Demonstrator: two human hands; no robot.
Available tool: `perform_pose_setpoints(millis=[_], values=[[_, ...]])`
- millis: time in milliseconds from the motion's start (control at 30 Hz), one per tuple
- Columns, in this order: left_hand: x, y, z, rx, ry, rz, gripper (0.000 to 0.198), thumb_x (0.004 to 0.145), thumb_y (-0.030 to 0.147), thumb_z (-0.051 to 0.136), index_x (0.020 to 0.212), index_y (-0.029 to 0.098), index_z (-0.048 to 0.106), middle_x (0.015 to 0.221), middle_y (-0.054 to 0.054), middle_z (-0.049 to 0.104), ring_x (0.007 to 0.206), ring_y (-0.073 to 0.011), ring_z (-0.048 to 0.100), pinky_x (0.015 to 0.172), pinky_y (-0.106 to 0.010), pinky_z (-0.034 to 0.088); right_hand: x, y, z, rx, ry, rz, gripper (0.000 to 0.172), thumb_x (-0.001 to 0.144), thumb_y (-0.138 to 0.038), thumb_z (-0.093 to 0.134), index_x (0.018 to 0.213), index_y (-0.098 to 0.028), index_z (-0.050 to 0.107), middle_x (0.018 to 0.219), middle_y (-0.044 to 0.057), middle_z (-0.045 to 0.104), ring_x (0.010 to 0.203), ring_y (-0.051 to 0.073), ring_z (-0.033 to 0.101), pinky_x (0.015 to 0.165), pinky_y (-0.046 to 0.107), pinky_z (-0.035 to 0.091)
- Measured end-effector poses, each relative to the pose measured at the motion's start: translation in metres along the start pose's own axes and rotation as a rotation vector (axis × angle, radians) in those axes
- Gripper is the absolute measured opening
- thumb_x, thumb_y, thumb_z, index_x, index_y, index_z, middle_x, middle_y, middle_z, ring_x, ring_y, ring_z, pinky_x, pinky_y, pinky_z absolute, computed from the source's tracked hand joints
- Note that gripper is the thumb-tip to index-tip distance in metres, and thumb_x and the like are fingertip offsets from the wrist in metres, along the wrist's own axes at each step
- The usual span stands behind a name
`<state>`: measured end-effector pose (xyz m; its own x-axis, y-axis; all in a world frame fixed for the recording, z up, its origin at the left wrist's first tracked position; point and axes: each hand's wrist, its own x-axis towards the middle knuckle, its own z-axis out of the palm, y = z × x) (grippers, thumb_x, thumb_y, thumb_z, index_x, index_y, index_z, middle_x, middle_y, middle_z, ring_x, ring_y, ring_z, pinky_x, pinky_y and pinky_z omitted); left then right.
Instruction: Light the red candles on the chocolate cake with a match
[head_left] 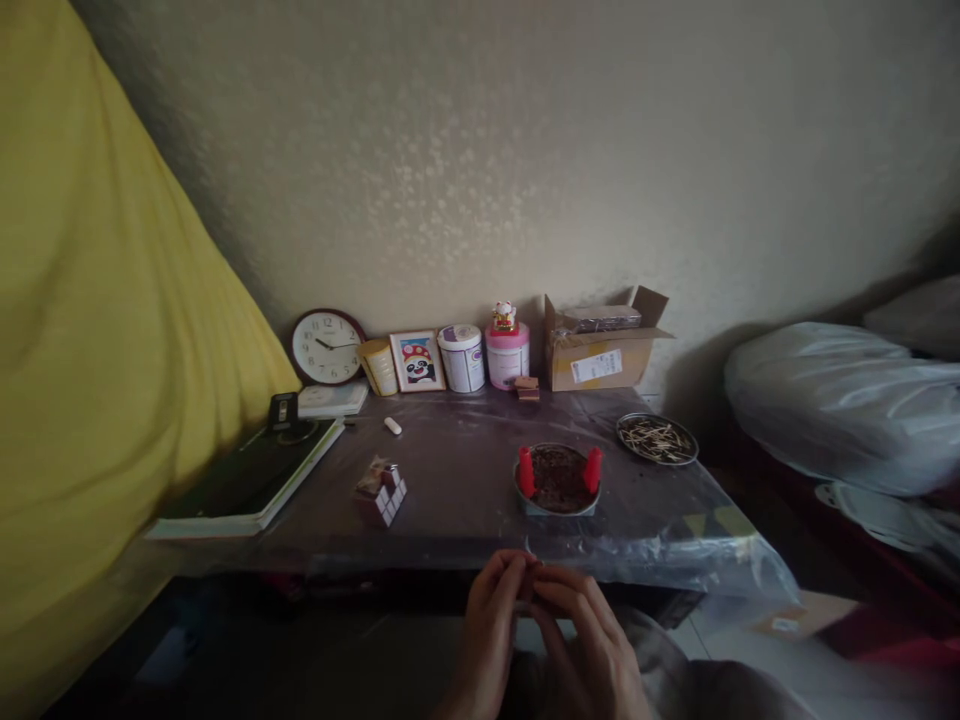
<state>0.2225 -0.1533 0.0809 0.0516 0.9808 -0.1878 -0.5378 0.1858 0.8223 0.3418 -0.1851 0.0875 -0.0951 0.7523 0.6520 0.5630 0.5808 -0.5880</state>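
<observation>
My left hand (491,620) and my right hand (581,640) meet just below the table's front edge, fingertips pinched together around something too small to make out. Straight ahead on the plastic-covered table (450,480) sits a round tin (556,482) of dark material with two red pieces standing at its sides. A metal dish of thin sticks (657,439) lies to its right. A puzzle cube (381,490) rests to the left of the tin.
Books (251,480) lie at the table's left with a small dark object on top. Along the wall stand a clock (327,347), a framed picture (417,361), jars (462,357) and an open cardboard box (600,345). A yellow curtain (90,350) hangs left; plastic-wrapped bundles (840,400) lie right.
</observation>
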Motion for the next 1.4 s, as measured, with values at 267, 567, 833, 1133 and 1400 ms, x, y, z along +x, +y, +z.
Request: perform_pose_setpoints(millis=[267,567,833,1133,1400], values=[[-0.007,0.011,-0.003,-0.085,-0.240,-0.081,0.029,0.068,0.032,0.077,0.093,0.017,0.075,0.098,-0.011,0.076,0.098,-0.0263,0.064,0.088,-0.038,0.045,0.004,0.007,-0.004,0.194,0.126,0.198,0.011,0.090,-0.030,0.058,0.096,-0.026,0.066,0.095,0.006,0.069,0.085,0.019,0.070,0.069,0.023,0.061],[-0.011,0.012,-0.005,-0.133,-0.298,-0.099,0.027,0.075,0.031,0.072,0.098,0.017,0.073,0.103,-0.011,0.075,0.104,-0.0252,0.063,0.096,-0.039,0.040,0.003,0.017,-0.007,0.748,0.203,0.717,0.028,0.073,-0.044,0.076,0.089,-0.020,0.071,0.087,0.006,0.076,0.082,0.025,0.073,0.071,0.033,0.062],[-0.006,0.008,-0.014,-0.164,-0.282,-0.121,0.038,0.070,0.036,0.076,0.104,0.018,0.073,0.108,-0.012,0.074,0.104,-0.0240,0.062,0.093,-0.035,0.039,0.016,0.008,-0.019,0.606,0.294,0.771,0.035,0.064,-0.049,0.080,0.083,-0.020,0.074,0.089,0.006,0.077,0.082,0.026,0.073,0.071,0.029,0.061],[-0.013,0.032,-0.004,-0.153,-0.220,-0.042,0.022,0.075,0.029,0.073,0.093,0.017,0.073,0.097,-0.009,0.074,0.097,-0.0218,0.063,0.092,-0.036,0.043,0.022,0.001,-0.012,0.317,0.233,0.394,0.020,0.081,-0.042,0.068,0.088,-0.023,0.073,0.086,0.004,0.077,0.079,0.020,0.073,0.073,0.024,0.060],[-0.013,0.044,0.002,-0.127,-0.181,-0.026,0.026,0.070,0.030,0.077,0.092,0.016,0.074,0.094,-0.008,0.074,0.095,-0.0228,0.063,0.091,-0.035,0.044,0.034,-0.009,-0.014,0.032,0.180,-0.031,0.014,0.091,-0.023,0.055,0.100,-0.026,0.067,0.090,0.003,0.075,0.081,0.016,0.073,0.075,0.020,0.059]])
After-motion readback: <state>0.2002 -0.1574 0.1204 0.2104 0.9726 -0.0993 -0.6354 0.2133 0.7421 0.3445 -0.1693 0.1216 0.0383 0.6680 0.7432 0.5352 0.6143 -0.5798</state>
